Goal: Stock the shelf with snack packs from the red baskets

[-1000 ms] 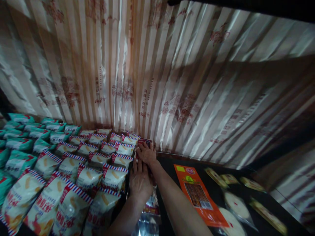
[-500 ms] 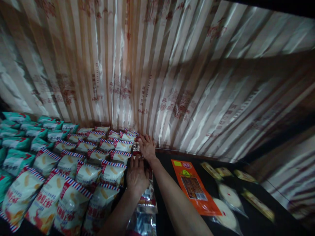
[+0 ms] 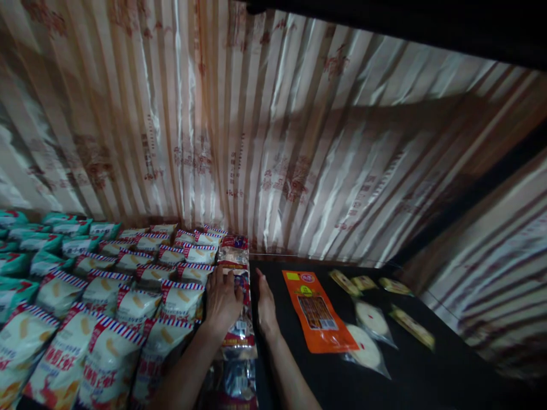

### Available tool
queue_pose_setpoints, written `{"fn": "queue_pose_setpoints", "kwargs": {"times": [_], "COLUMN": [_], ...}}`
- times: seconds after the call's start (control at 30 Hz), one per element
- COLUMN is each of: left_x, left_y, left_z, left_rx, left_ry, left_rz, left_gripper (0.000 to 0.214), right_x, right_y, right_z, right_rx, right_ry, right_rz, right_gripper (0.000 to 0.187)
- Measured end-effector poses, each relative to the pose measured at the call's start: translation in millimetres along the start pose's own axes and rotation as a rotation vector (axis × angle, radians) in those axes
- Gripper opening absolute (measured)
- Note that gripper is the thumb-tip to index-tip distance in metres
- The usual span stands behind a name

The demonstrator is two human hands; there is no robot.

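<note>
A narrow row of clear snack packets with red print (image 3: 234, 257) runs from the striped back wall toward me along the shelf. My left hand (image 3: 222, 302) lies flat on this row with its fingers stretched out, beside the white packets with red and blue striped tops (image 3: 182, 296). My right hand (image 3: 265, 304) stands on edge against the right side of the same row, fingers straight and together, pressing its side. Neither hand grips anything.
Green packets (image 3: 25, 250) fill the far left of the shelf. An orange flat packet (image 3: 318, 313) lies on the black shelf surface (image 3: 427, 376) to the right, with several clear bags of round and long snacks (image 3: 371, 319) beyond it. A shiny striped sheet (image 3: 273, 125) forms the back wall.
My right hand has drawn back from the far end of the row near the wall to its right side, level with my left hand. The view has shifted slightly.
</note>
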State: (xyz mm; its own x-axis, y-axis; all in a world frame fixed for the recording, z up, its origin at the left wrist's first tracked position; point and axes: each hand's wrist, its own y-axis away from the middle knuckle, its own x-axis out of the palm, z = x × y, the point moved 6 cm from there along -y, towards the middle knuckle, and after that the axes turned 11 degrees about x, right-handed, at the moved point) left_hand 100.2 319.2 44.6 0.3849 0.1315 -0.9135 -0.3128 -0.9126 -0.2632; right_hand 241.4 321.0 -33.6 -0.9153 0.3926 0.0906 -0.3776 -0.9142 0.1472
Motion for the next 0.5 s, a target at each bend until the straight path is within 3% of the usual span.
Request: {"fn": "queue_pose_setpoints", "kwargs": {"times": [0.2,0.4,0.5], "left_x": [-7.2,-7.9,-2.9], "left_y": [0,-13,-26], "left_z": [-9,-26,-26], "left_rx": [0.021,0.137,0.130], "left_ry": [-0.087,-0.084,-0.072], "left_rz": [-0.030,-0.069,-0.075], "left_gripper": [0.048,0.046,0.046], "right_x": [24,22,21], "right_y": [14,10,3], "right_z": [19,15,11], "right_rx": [-0.035,-0.037,-0.015], "right_ry": [-0.078,0.007,0.007], "right_rz": [0.128,0.083,0.079], "right_gripper": [0.061,0.065,0.069]}}
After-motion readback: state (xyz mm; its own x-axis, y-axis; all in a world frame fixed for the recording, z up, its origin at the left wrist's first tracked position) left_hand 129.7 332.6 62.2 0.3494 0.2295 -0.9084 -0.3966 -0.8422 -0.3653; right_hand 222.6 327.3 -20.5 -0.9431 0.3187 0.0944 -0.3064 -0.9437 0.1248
